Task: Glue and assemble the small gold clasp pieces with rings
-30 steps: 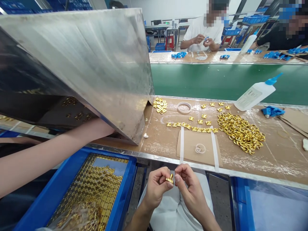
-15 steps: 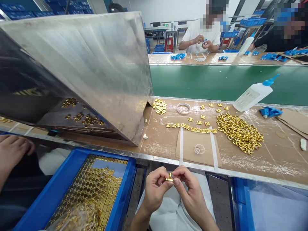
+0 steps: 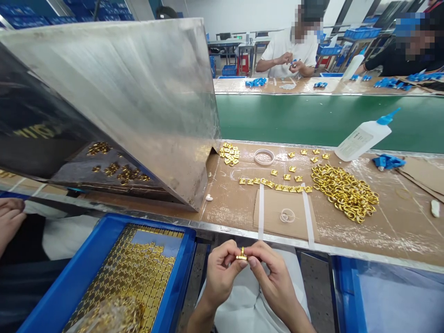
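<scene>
The person's 2 hands nearly meet above the lap [image 3: 239, 310]. The left hand [image 3: 219, 273] pinches with thumb and bent fingers; the right hand [image 3: 269, 268] points its fingertips toward it. Both forearms [image 3: 294, 314] angle inward.

Both the left hand [image 3: 222, 275] and the right hand [image 3: 274, 275] are left bare, and bare skin is shown along the left forearm [image 3: 203, 318] and the right forearm [image 3: 297, 315] as far as they are seen. The fingers are smoothly rounded, and a short, neat nail is seen on the right thumb. Over the lap, pale whitish-grey cloth [image 3: 239, 307] is worn, plain and matte. It is creased by soft folds, the clearest of them near the middle. Whether trousers or an apron are worn cannot be told.
</scene>
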`<state>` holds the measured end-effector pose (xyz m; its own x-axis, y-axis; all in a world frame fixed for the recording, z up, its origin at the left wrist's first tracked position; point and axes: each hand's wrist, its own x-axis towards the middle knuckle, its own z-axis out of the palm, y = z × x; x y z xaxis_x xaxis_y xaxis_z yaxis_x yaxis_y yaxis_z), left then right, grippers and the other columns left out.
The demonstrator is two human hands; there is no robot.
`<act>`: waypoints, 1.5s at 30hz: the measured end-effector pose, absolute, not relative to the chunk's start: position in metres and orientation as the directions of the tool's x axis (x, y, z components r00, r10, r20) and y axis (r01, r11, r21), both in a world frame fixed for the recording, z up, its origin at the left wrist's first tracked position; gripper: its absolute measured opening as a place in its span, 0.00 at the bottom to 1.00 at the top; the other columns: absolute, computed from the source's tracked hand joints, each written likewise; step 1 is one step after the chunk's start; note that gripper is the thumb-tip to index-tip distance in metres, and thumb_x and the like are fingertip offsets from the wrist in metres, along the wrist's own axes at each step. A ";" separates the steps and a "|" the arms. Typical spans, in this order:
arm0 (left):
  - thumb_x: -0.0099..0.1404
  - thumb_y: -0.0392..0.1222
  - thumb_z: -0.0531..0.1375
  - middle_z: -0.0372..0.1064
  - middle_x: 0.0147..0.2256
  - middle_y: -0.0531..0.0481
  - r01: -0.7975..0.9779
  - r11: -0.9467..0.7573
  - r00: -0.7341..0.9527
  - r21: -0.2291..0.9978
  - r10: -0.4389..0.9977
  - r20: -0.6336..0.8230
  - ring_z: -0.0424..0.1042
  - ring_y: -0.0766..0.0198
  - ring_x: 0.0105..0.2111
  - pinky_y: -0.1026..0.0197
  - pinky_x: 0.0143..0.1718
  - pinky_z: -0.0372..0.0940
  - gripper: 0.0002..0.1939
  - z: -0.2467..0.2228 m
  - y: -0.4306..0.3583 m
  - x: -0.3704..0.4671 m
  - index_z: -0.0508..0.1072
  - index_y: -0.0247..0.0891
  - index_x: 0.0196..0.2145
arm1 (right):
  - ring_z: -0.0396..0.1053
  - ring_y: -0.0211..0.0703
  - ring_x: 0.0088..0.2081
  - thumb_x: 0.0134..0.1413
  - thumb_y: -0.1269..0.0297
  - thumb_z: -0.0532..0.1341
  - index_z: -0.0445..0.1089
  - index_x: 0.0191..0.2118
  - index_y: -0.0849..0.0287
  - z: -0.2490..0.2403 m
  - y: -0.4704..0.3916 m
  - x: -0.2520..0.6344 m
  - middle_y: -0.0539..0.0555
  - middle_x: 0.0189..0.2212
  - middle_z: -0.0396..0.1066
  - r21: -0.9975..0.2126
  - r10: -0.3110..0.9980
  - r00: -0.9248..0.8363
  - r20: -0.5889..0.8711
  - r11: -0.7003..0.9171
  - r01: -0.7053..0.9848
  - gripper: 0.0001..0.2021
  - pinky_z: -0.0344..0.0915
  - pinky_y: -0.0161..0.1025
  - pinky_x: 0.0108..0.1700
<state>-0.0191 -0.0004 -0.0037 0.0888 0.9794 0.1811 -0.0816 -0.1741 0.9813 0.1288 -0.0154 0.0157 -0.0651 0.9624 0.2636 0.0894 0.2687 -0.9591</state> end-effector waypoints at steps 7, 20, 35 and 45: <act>0.66 0.44 0.66 0.49 0.22 0.59 0.018 -0.271 0.058 0.963 0.961 0.269 0.54 0.71 0.22 0.68 0.25 0.52 0.15 -0.003 -0.002 -0.017 0.70 0.37 0.25 | 0.70 0.41 0.31 0.72 0.57 0.60 0.81 0.46 0.53 0.016 -0.017 0.130 0.53 0.30 0.72 -0.954 0.961 -0.055 0.273 0.277 0.117 0.12 0.66 0.34 0.31; 0.67 0.38 0.64 0.55 0.21 0.58 0.147 -0.457 0.091 0.877 0.889 0.448 0.56 0.72 0.22 0.68 0.23 0.52 0.10 0.007 0.001 -0.015 0.70 0.37 0.28 | 0.69 0.40 0.29 0.66 0.47 0.64 0.80 0.40 0.56 0.014 -0.015 0.125 0.54 0.32 0.71 -0.985 0.995 -0.062 0.074 0.064 -0.160 0.16 0.65 0.32 0.26; 0.67 0.40 0.65 0.56 0.21 0.57 0.142 -0.421 0.089 0.896 0.907 0.412 0.58 0.71 0.21 0.68 0.22 0.53 0.12 0.005 0.002 -0.015 0.71 0.36 0.26 | 0.77 0.46 0.37 0.64 0.48 0.67 0.79 0.41 0.57 0.010 -0.016 0.123 0.56 0.35 0.77 -0.964 0.998 -0.070 0.007 -0.012 -0.264 0.16 0.74 0.36 0.39; 0.67 0.39 0.64 0.56 0.20 0.57 0.147 -0.424 0.092 0.894 0.906 0.414 0.56 0.72 0.21 0.68 0.22 0.52 0.12 0.011 0.005 -0.019 0.71 0.36 0.25 | 0.74 0.43 0.33 0.61 0.45 0.68 0.76 0.39 0.59 0.006 -0.015 0.119 0.55 0.32 0.76 -0.970 0.997 -0.068 -0.039 -0.055 -0.238 0.19 0.72 0.36 0.36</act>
